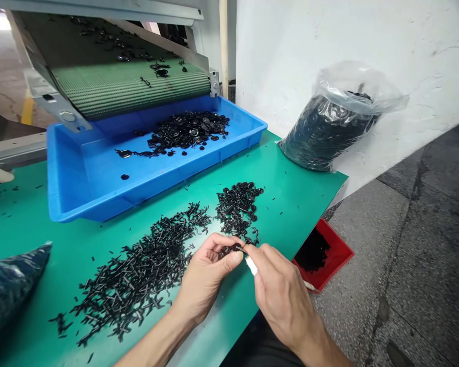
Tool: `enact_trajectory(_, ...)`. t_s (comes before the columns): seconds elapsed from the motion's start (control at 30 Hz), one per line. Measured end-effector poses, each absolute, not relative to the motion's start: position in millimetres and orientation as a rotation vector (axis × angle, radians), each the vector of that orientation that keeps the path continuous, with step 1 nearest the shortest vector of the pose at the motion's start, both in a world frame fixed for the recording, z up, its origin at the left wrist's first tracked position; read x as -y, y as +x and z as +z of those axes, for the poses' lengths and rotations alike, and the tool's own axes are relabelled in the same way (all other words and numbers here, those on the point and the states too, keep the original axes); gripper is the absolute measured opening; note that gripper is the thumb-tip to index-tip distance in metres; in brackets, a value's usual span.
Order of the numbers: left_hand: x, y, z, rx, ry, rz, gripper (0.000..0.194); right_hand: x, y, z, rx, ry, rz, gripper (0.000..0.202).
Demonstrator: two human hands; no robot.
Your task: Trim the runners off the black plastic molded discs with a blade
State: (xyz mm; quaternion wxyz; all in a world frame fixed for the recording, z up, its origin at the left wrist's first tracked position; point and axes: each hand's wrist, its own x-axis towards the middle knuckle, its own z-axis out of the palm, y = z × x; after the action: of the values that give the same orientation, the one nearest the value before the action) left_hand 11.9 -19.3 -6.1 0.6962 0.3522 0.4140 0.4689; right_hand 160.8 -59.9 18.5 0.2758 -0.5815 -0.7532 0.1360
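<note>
Above the front of the green table [290, 193], my left hand [210, 272] pinches a small black part [226, 250] between thumb and fingers. My right hand [277, 285] is closed around a small tool with a white handle [251, 265], its thin metal tip touching the black part. Left of my hands lies a long heap of thin black cross-shaped pieces [141, 270]. Just beyond my fingertips is a smaller pile of round black parts and bits [237, 206].
A blue tray [183, 171] with round black parts [193, 130] sits under a green conveyor belt [130, 84]. A filled clear bag [329, 127] stands at the back right, another bag [11, 285] at the left. A red bin [334, 260] is below the right edge.
</note>
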Motion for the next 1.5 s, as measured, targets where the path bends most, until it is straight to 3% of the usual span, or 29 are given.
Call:
enact_trajectory(0.33,22.1,16.1,-10.9,-1.044,0.901,1.122,0.014,61.5,145.6,15.6,2.007,-1.687,0.265,0.031)
enact_trajectory(0.6,17.2,7.6,-3.4,-1.176,1.073,1.048,0.013,33.2,168.3,20.8,1.887,-1.666,0.964,0.024)
enact_trajectory(0.9,10.2,10.2,5.1,-1.071,0.642,1.199,0.022,31.7,186.4,8.6,1.861,-1.683,0.781,0.031)
enact_trajectory(1.0,8.7,9.7,7.8,-1.020,0.605,1.185,0.015,37.7,179.0,6.7,1.960,-1.699,0.683,0.035)
enact_trajectory(1.17,8.6,6.5,8.1,-0.977,0.587,1.153,0.023,36.1,173.2,9.4,2.108,-1.745,0.544,0.030)
enact_trajectory(1.5,12.0,6.9,3.6,-0.952,0.899,0.812,0.029,27.1,172.7,23.9,1.819,-1.346,0.822,0.042)
